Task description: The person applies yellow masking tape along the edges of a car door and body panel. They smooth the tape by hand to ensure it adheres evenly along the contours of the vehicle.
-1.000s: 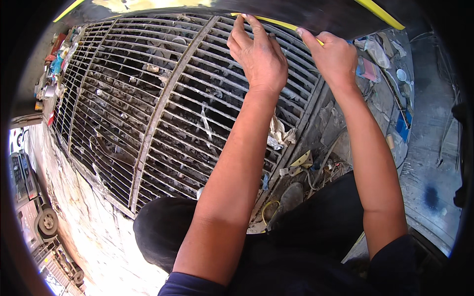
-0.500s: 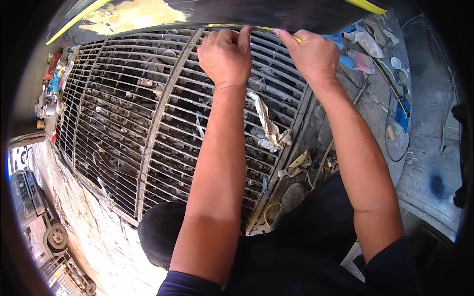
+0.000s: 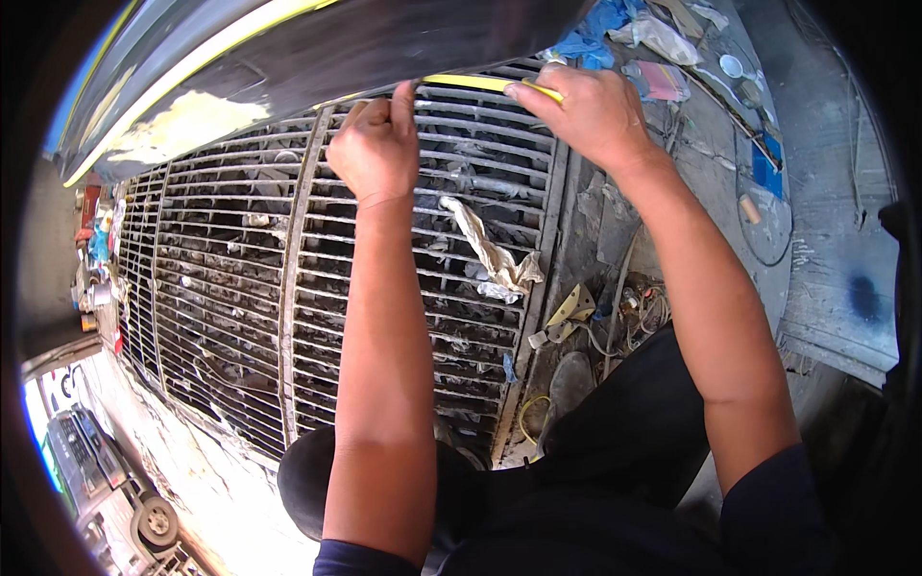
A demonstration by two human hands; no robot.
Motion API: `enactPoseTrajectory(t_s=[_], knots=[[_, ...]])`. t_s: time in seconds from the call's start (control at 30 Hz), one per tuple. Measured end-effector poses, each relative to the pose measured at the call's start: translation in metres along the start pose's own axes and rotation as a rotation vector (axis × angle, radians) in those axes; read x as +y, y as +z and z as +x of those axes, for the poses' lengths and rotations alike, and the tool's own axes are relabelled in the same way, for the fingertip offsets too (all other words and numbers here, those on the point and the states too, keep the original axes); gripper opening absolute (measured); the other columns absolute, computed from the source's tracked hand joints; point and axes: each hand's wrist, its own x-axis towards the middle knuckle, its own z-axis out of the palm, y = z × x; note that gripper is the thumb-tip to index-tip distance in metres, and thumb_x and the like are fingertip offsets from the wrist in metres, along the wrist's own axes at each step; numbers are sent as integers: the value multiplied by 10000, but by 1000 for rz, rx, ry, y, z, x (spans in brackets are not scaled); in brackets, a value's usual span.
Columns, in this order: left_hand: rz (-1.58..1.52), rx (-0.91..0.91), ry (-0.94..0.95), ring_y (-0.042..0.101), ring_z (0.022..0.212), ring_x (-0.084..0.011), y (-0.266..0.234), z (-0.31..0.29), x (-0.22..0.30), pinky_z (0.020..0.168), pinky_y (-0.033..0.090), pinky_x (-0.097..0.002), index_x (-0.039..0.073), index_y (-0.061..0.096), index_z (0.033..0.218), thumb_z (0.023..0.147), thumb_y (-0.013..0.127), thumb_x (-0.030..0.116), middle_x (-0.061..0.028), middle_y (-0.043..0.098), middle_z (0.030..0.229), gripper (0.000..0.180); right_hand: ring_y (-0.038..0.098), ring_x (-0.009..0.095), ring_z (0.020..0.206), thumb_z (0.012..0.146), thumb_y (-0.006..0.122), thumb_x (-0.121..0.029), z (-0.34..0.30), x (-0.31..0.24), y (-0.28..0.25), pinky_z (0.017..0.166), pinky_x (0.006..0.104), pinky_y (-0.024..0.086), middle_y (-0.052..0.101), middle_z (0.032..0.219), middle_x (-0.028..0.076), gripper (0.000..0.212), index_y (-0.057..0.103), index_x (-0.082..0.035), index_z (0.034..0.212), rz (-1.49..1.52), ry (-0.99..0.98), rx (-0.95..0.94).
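A dark, glossy panel [image 3: 384, 48] with pale patches hangs at the top, and its lower edge runs just above my hands. My left hand [image 3: 376, 149] is closed at that edge, fingers curled and thumb upright against it. From there a strip of yellow masking tape [image 3: 466, 82] stretches right, clear of the panel, to my right hand [image 3: 595, 110]. My right hand pinches the strip between thumb and fingers, and a short piece shows past the thumb. What my left fingertips touch behind the edge is hidden.
Below lies a metal floor grating [image 3: 384, 288] with debris under its bars. A crumpled paper strip [image 3: 485, 245] rests on it. Rags and plastic [image 3: 663, 43] clutter the upper right, near a blue flat piece [image 3: 766, 165]. A vehicle [image 3: 86, 461] stands at lower left.
My hands have moved farther apart, with a longer stretch of yellow tape showing between them. The panel now sits more slanted in view, and my left hand appears farther left and lower.
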Motion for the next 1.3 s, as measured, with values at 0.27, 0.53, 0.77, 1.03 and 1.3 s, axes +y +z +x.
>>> enactPoseTrajectory(t_s=[0.27, 0.53, 0.77, 1.03, 1.3], knots=[[50, -16, 48, 654, 525, -211, 2, -1, 0, 549, 526, -363, 53, 799, 687, 1026, 840, 351, -74, 745, 677, 453, 749, 411, 675, 1020, 716, -632, 3, 49, 6, 631, 517, 601, 741, 709, 160, 569, 769, -88, 861, -167, 119, 47], [-26, -32, 96, 602, 518, -293, 9, -1, 8, 525, 489, -423, 50, 714, 639, 1023, 831, 407, -86, 682, 670, 537, 784, 420, 771, 1052, 655, -635, 10, 40, 11, 729, 545, 631, 773, 757, 162, 559, 793, -108, 928, -110, 272, -25], [111, -194, 62, 676, 498, -220, 23, -4, 36, 572, 554, -370, 85, 839, 699, 1047, 766, 547, -68, 708, 568, 583, 796, 429, 844, 1061, 641, -631, 11, 34, 9, 787, 556, 638, 801, 845, 182, 536, 819, -128, 1005, -66, 358, -81], [121, -195, 133, 698, 562, -362, 53, -5, 78, 604, 583, -463, 105, 816, 686, 1051, 732, 559, -110, 686, 575, 589, 797, 437, 870, 1046, 656, -635, 10, 37, 18, 805, 554, 631, 799, 848, 198, 539, 812, -119, 1038, -10, 363, -45], [195, -154, 211, 702, 576, -396, 73, -8, 91, 574, 571, -520, 104, 804, 702, 1061, 722, 512, -138, 701, 624, 550, 799, 420, 889, 1037, 676, -614, 8, 47, 25, 805, 545, 644, 805, 893, 188, 507, 808, -125, 1065, 37, 336, -28]])
